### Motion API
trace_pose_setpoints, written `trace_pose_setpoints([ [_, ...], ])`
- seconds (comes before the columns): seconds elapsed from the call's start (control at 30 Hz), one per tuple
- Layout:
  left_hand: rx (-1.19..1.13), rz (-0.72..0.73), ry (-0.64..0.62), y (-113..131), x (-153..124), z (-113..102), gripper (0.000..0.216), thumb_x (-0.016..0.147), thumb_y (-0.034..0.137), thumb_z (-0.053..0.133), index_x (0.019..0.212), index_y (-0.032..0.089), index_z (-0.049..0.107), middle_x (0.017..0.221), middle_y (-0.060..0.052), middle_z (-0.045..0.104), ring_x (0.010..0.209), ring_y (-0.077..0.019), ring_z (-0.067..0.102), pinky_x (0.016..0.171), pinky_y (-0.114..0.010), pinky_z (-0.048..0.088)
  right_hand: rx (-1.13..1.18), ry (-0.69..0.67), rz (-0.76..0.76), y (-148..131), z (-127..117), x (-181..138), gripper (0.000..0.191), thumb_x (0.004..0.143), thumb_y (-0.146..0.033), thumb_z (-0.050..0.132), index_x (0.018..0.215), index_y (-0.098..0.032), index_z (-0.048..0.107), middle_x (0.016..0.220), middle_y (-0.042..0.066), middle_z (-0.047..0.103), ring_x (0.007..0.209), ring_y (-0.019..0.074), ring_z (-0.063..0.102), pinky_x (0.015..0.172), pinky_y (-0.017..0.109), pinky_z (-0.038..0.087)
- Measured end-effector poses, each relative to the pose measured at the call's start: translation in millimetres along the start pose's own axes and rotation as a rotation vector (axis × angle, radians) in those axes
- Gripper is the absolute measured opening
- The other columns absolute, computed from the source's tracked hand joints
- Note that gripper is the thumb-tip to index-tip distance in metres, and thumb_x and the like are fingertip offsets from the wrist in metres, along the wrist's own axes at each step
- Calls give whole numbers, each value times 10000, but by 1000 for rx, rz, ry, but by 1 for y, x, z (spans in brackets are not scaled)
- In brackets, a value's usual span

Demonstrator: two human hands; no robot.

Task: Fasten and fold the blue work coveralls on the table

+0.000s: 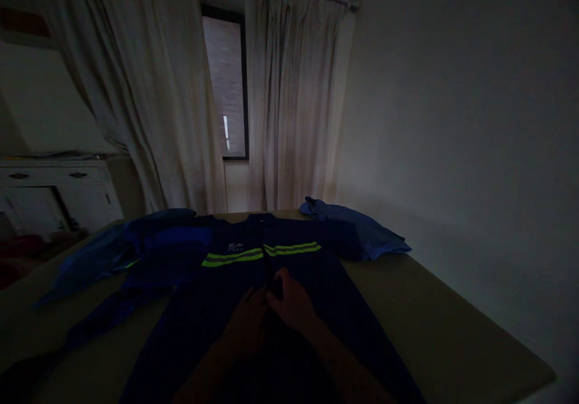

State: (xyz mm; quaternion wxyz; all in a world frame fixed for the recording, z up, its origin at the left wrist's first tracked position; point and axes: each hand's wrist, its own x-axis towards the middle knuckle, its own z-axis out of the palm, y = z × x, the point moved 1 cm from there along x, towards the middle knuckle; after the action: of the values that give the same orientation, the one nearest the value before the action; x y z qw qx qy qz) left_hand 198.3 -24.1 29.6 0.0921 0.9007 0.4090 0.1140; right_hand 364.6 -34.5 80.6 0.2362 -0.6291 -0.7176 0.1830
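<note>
A dark navy work jacket [242,271] lies spread out front side up, with yellow-green reflective bands across its chest and small white lettering on one side. My left hand [248,316] and my right hand [294,300] meet at its front opening, just below the bands. The right hand's thumb and forefinger are curled together on the front edge. Close against it, the left hand's fingers are bent onto the same edge, deep in shadow. Any button or zip between the fingertips is too dark to make out.
The jacket rests on a tan table [434,325]. Other blue garments lie at the left [104,253] and a lighter blue garment [380,235] at the far right. Beyond the table stand long curtains [298,102], a window [226,84] and a white cabinet [85,196]. A bare wall [465,151] borders the right.
</note>
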Motion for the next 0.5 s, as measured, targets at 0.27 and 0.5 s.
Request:
trace_pose_setpoints([
  [0.27,65,-58,61,-18,31,-12,524,864,132,544,1382,206,582,1499,-117,535,1409,-259,457,1211,-489,288,-192,-26,74,-8,6,-3,416,877,-440,576,1228,-217,581,1259,137,649,1063,316,683,849,395,491],
  [0.5,-11,-230,157,4,11,-3,311,936,96,457,1110,201,692,1216,-95,694,1086,-221,642,996,-372,473,-43,3,15,11,14,5,280,883,-373,596,1102,-211,661,1145,91,692,1073,258,660,896,342,464],
])
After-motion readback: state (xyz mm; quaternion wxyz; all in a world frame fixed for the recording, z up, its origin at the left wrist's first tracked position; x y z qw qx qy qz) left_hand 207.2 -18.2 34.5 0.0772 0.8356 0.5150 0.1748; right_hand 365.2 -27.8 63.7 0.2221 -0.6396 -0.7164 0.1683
